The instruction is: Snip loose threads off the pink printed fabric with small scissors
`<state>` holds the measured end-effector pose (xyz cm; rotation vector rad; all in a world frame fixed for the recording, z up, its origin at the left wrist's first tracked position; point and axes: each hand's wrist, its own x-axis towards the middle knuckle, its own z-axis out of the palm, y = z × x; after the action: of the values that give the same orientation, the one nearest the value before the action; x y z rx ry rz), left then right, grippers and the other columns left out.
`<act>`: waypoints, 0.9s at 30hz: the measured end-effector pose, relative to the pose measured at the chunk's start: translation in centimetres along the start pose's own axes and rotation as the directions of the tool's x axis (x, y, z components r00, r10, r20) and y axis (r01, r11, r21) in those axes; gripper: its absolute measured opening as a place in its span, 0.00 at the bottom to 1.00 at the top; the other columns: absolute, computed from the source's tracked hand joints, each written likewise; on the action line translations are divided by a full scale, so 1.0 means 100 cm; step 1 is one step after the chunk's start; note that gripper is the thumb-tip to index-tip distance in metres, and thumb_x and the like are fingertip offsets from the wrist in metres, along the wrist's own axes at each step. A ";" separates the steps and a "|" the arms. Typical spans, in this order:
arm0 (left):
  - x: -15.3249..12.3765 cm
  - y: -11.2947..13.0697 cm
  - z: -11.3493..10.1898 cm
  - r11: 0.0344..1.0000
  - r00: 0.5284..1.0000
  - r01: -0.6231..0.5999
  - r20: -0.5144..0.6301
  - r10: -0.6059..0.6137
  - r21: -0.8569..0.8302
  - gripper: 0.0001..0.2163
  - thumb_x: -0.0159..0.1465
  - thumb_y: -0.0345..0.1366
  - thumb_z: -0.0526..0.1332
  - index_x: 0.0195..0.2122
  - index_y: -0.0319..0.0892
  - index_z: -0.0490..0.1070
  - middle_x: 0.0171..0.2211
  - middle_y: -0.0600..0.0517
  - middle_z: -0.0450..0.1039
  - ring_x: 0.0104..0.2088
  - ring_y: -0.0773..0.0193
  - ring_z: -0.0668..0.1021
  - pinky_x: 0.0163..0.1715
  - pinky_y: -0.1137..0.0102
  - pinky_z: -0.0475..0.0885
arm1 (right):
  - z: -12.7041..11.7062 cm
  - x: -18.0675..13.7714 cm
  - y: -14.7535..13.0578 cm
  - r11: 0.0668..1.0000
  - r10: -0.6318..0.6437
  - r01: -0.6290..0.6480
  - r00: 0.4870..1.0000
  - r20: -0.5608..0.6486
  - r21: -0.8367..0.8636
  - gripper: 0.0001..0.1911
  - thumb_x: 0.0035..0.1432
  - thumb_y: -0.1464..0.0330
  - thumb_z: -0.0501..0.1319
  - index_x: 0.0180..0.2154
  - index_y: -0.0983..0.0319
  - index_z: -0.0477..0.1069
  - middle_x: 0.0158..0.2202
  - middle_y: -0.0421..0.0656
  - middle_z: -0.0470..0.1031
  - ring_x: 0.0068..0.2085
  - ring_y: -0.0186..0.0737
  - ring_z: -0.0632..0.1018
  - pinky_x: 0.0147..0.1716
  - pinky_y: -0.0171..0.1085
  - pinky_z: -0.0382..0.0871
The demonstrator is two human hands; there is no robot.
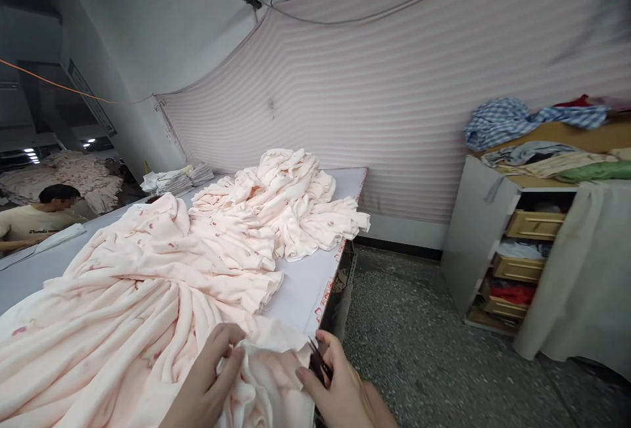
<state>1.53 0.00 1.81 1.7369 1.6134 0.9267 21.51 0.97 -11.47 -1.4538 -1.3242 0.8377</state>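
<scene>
Pink cloth: soft pale-pink fabric (pixel 148 296) with small red marks sprawls over the table (pixel 305 290), its near edge bunched between my hands at the table's front corner.
Left hand: my left hand (pixel 210 379) pinches a fold of it, fingers curled shut on the cloth.
Right hand: my right hand (pixel 340 388) is closed around small dark scissors (pixel 318 362), blades just beside the fabric edge.
Farther back: a heap of matching pieces (pixel 290 204); a shelf unit (pixel 513 250) stands on the right.
</scene>
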 end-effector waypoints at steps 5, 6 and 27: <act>-0.002 -0.010 -0.016 0.997 0.999 0.038 0.002 -0.038 -0.068 0.17 0.62 0.53 0.54 0.26 0.45 0.64 0.22 0.59 0.58 0.25 0.65 0.65 0.27 0.74 0.62 | 0.011 0.009 -0.016 0.997 -0.044 0.039 0.996 0.079 0.067 0.07 0.52 0.65 0.59 0.30 0.61 0.73 0.25 0.38 0.73 0.26 0.37 0.73 0.27 0.32 0.65; -0.003 -0.013 -0.019 0.999 1.000 0.024 0.020 -0.023 -0.034 0.18 0.62 0.53 0.54 0.24 0.45 0.63 0.22 0.59 0.58 0.25 0.65 0.66 0.28 0.74 0.62 | 0.011 0.010 -0.020 0.997 -0.056 0.051 0.995 0.084 0.066 0.07 0.53 0.66 0.59 0.28 0.62 0.72 0.24 0.38 0.73 0.26 0.37 0.73 0.27 0.31 0.65; -0.017 -0.043 -0.015 0.938 0.971 -0.237 0.042 0.234 0.255 0.06 0.57 0.31 0.54 0.33 0.48 0.68 0.24 0.58 0.69 0.26 0.65 0.73 0.28 0.75 0.65 | 0.026 -0.009 -0.069 0.924 -0.366 0.320 0.899 0.242 0.210 0.13 0.55 0.56 0.61 0.34 0.59 0.73 0.21 0.35 0.66 0.23 0.33 0.66 0.24 0.29 0.61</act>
<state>-2.28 -1.32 -0.91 2.1486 1.6001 0.8403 16.74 0.23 -5.82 -0.9553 -1.6222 0.9102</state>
